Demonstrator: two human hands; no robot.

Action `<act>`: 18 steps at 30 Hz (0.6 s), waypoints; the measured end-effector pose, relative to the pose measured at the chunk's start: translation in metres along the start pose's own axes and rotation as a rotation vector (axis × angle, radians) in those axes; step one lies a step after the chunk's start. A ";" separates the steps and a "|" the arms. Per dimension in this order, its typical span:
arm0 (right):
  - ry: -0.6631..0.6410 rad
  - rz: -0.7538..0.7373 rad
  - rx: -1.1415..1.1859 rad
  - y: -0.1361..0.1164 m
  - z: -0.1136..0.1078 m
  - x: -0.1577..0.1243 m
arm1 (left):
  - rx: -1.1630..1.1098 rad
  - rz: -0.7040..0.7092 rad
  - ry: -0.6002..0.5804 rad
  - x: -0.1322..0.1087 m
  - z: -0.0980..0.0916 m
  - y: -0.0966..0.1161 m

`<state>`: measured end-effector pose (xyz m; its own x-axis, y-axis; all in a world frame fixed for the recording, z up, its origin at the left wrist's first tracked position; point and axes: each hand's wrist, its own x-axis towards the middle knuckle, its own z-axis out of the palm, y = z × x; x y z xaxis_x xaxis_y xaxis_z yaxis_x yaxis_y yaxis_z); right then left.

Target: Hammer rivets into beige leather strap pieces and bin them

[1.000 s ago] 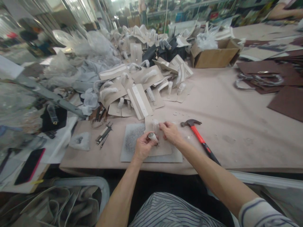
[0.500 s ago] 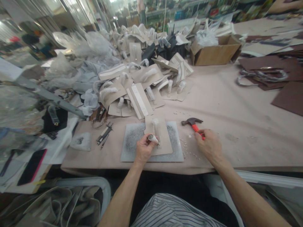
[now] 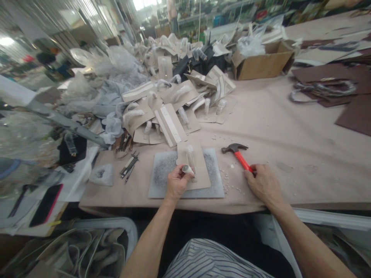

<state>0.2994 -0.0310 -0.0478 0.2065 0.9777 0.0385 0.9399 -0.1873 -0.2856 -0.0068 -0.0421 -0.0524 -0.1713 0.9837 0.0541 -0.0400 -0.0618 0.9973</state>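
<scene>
My left hand (image 3: pixel 177 181) is closed round a short white hole punch (image 3: pixel 188 170), whose round grey end faces up. Its lower tip is hard to make out against the beige bag panel (image 3: pixel 203 175). A plastic-wrapped handle (image 3: pixel 189 152) runs along that panel, which lies on a grey speckled board (image 3: pixel 162 181). To the right, my right hand (image 3: pixel 265 185) has its fingers round the lower end of a claw hammer's red handle (image 3: pixel 242 160). The dark hammer head (image 3: pixel 234 148) rests on the table.
Beige bag panels (image 3: pixel 171 123) with wrapped handles are heaped behind the board. Small white bits (image 3: pixel 227 181) lie beside it. Slim metal tools (image 3: pixel 129 166) and a plastic bag (image 3: pixel 101 174) are at left. A cardboard box (image 3: pixel 262 63) and brown panels (image 3: pixel 355 116) stand farther off.
My right hand has slid from farther up the hammer's handle down to its lower end. The left hand keeps its hold on the punch.
</scene>
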 end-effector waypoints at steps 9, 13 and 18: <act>-0.016 -0.008 -0.005 0.002 0.000 -0.001 | 0.166 0.094 -0.034 -0.002 0.000 0.001; -0.117 0.020 0.056 -0.003 -0.012 0.005 | 0.353 0.215 -0.076 -0.005 0.001 0.004; -0.546 0.386 0.876 -0.025 -0.033 0.004 | 0.452 0.355 -0.123 -0.009 0.001 0.002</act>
<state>0.2857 -0.0259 -0.0092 0.0940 0.8190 -0.5661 0.2748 -0.5679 -0.7759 -0.0039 -0.0505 -0.0506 0.0188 0.9298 0.3676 0.4272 -0.3399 0.8378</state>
